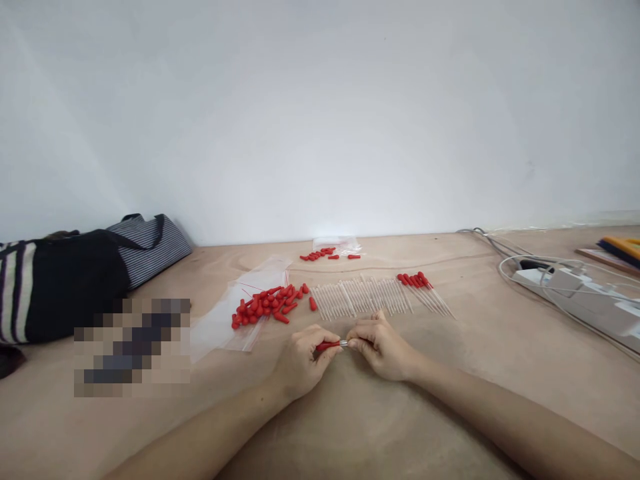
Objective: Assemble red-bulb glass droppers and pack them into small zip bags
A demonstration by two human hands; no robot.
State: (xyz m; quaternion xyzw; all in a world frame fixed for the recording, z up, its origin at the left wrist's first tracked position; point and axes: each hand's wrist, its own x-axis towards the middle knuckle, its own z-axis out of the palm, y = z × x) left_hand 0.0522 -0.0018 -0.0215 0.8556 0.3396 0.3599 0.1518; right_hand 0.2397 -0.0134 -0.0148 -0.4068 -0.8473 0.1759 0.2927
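Observation:
My left hand is closed on a red rubber dropper bulb, whose narrow end points right. Pinched in my right hand is a thin clear dropper tube; its end meets the mouth of the bulb, and the rest is hidden by my fingers. Just beyond my hands lies a row of clear dropper tubes, side by side. At the row's right end, several tubes carry red bulbs. A heap of loose red bulbs rests left of the row, partly on a clear plastic bag.
More red bulbs lie near the wall beside another plastic bag. On the left are a black bag and a striped bag, with a blurred dark object nearer. A white power strip with cables sits right.

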